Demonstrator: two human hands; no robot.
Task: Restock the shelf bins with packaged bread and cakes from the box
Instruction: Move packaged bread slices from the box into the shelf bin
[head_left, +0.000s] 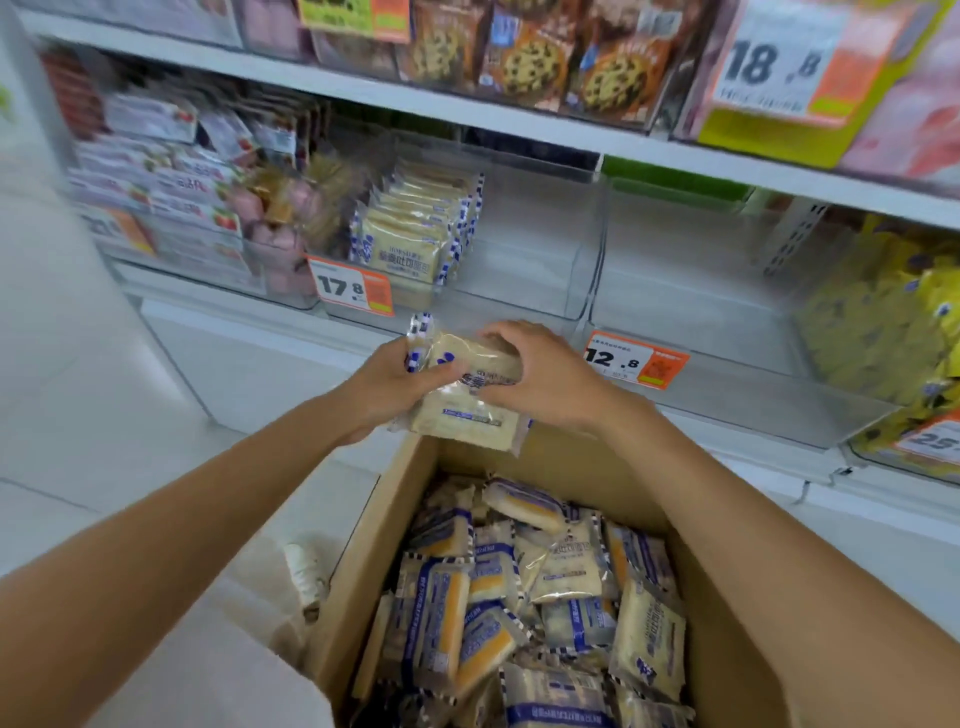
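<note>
Bread packs (470, 415), pale w/ blue trim, gripped by left hand (393, 387), right hand (543, 375)

I am standing on a glossy white tiled floor (104, 467), facing a white metal shelving unit (415, 98); bright even light is falling on its boards, where orange-and-white paper price tags (353, 291) are hanging.

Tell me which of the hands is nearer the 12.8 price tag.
Right. The right hand grips the bread packets just left of the 12.8 price tag; the left hand holds the packets' other end, further from it.
</note>
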